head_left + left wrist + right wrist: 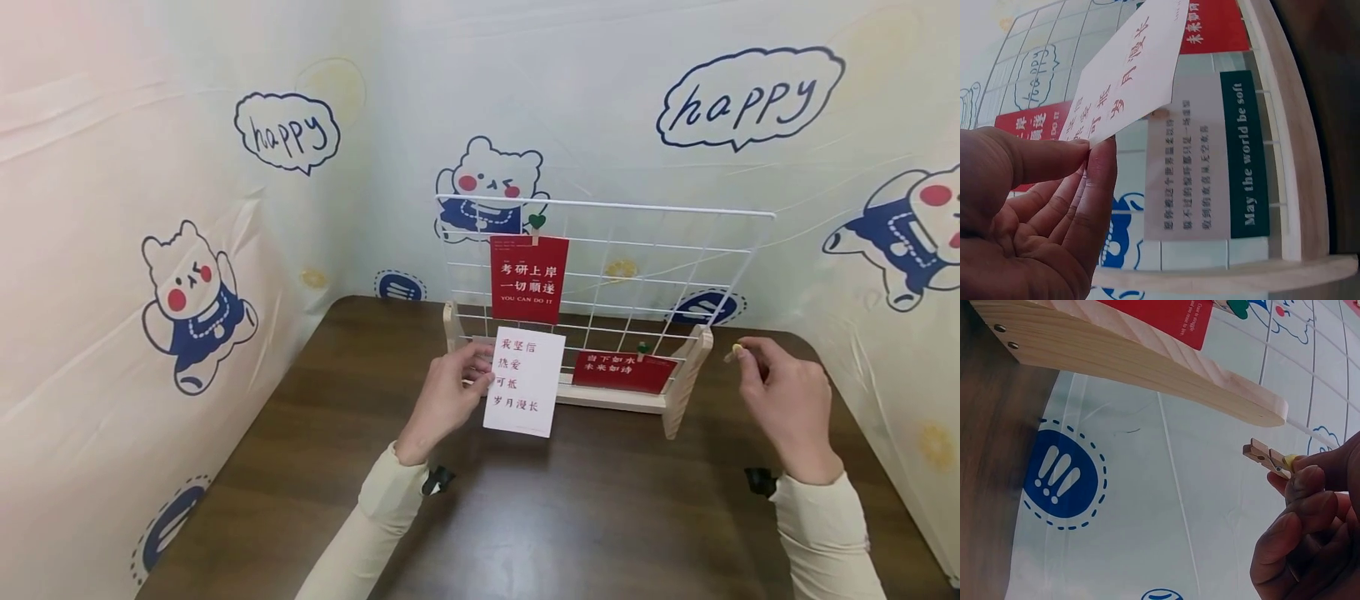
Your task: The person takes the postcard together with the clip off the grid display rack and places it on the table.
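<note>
My left hand (450, 392) pinches a white card (525, 383) with red handwritten-style characters by its left edge, thumb against fingers. The card is held in front of a white wire grid rack (660, 209) on a wooden stand. Right of the rack, my right hand (791, 400) pinches a small wooden clothespin (1263, 454) at its yellow-topped end; its tip points toward the stand. A red card (525, 279) hangs high on the grid under a green heart clothespin (536, 222). Low on the right is another red card (626, 372), also clipped.
Behind the held card, a white and green card (1246, 156) sits low on the grid. The stand's right wooden foot (686, 383) rises between the rack and my right hand. A brown table (480, 517) lies below; printed cloth (360, 200) surrounds it.
</note>
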`<state>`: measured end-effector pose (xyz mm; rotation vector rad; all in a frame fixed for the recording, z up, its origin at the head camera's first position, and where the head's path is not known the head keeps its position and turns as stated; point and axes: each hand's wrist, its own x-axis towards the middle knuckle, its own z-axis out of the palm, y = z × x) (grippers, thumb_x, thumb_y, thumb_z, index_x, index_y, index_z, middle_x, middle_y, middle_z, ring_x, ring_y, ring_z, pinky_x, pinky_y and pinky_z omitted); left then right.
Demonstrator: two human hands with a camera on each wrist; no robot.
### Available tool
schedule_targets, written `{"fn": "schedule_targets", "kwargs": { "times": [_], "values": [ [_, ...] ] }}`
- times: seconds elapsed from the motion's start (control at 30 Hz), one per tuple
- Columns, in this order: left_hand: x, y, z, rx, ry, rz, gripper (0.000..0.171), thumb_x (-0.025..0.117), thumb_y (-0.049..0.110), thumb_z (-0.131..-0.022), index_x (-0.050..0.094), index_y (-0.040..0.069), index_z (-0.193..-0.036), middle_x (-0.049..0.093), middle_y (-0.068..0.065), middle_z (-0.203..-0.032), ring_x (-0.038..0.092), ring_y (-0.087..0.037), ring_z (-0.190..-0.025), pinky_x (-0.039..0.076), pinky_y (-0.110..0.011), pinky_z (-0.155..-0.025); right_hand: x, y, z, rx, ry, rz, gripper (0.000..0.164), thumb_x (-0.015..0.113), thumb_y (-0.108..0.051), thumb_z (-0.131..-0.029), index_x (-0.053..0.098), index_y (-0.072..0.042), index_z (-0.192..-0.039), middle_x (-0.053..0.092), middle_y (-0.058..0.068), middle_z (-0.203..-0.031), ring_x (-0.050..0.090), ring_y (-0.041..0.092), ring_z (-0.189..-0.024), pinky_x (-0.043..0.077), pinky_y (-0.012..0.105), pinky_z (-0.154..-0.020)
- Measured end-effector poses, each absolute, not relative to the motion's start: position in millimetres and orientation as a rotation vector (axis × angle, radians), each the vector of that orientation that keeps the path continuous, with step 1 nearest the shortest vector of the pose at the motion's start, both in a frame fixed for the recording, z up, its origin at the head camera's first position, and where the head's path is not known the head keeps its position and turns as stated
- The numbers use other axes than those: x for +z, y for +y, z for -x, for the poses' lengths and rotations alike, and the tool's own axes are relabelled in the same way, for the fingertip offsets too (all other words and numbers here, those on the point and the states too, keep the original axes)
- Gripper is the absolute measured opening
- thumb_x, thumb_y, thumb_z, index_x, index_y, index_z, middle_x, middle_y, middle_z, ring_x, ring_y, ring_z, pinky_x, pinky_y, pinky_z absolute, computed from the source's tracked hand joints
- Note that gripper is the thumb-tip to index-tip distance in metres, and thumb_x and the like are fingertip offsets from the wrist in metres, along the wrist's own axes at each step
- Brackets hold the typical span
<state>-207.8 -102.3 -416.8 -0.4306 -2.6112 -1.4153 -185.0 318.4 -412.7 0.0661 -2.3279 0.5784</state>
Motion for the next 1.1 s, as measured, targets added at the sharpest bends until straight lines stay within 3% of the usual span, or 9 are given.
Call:
{"fn": "schedule_targets", "kwargs": {
  "times": [0.27,1.1],
  "values": [
    [-420.8,-117.3,207.3,-1.434,-2.644,0.368,0.036,0.074,-0.002,-0.092,0.070,0.006,-0.127,0.077,-0.012,-0.104,0.074,-0.022,-0.085,0.066,-0.038,-0.081,-414.4,320.3,184.4,0.566,-2.331,-0.068,0.016,0.068,-0.009,-0.096,0.075,0.003,-0.103,0.058,0.011,-0.057,0.021,-0.011,-0.047,0.022,0.025,-0.042],
    [-427.4,-145.4,195.0,-1.443,-2.700,0.285,0.035,0.075,-0.003,-0.092,0.069,0.004,-0.126,0.076,-0.012,-0.102,0.073,-0.019,-0.085,0.066,-0.037,-0.082,-428.4,323.8,180.3,0.567,-2.439,-0.023,0.017,0.066,-0.010,-0.097,0.074,0.003,-0.104,0.058,0.009,-0.057,0.026,-0.004,-0.045,0.023,0.027,-0.043]
  ]
}}
